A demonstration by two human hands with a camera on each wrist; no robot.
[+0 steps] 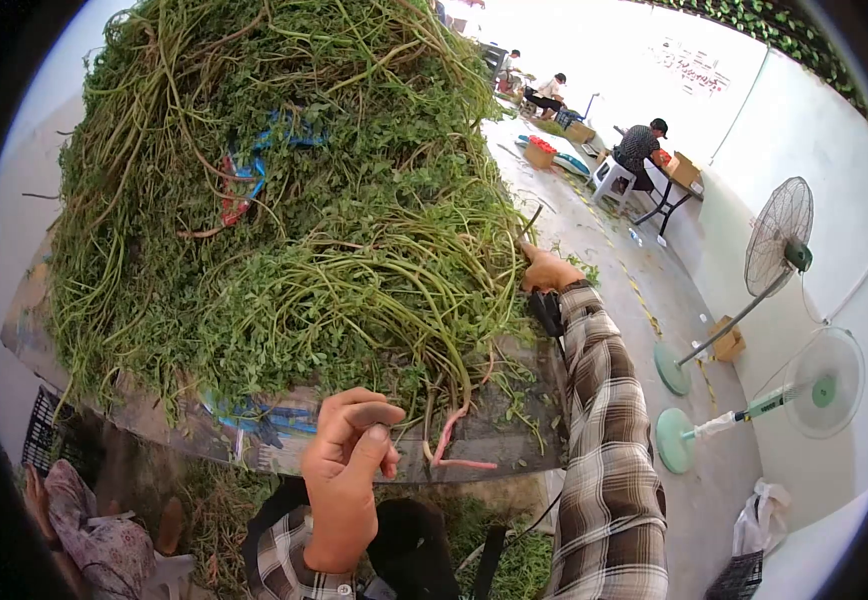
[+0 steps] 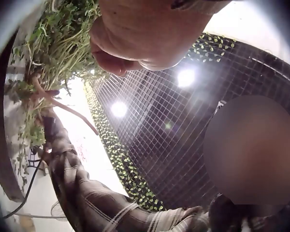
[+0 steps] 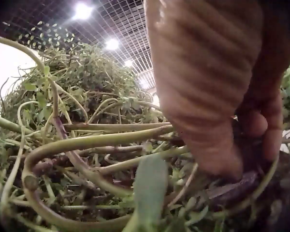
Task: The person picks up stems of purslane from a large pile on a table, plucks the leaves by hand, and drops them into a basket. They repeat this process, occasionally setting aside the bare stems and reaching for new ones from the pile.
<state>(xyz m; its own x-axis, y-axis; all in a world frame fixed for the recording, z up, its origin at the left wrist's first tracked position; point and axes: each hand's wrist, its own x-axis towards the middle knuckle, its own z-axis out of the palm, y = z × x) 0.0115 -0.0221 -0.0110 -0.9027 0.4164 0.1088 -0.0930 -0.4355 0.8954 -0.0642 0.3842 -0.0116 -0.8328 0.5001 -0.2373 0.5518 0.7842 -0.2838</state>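
A big heap of leafy green plants with long stems covers the table. My right hand reaches to the heap's right edge, with a thin dark stalk rising beside its fingers. Close up in the right wrist view, the thumb and bent fingers of that hand grip down among the stems; a thick curved stem lies beside them. My left hand is raised at the table's near edge, fingers curled and thumb against the index finger, with nothing visible in it. Pinkish roots lie just right of it.
Blue plastic pokes out at the table's near edge. Another person's patterned sleeve shows at lower left beside a black crate. Two fans stand on the right. Farther back, a person sits at a small table with boxes.
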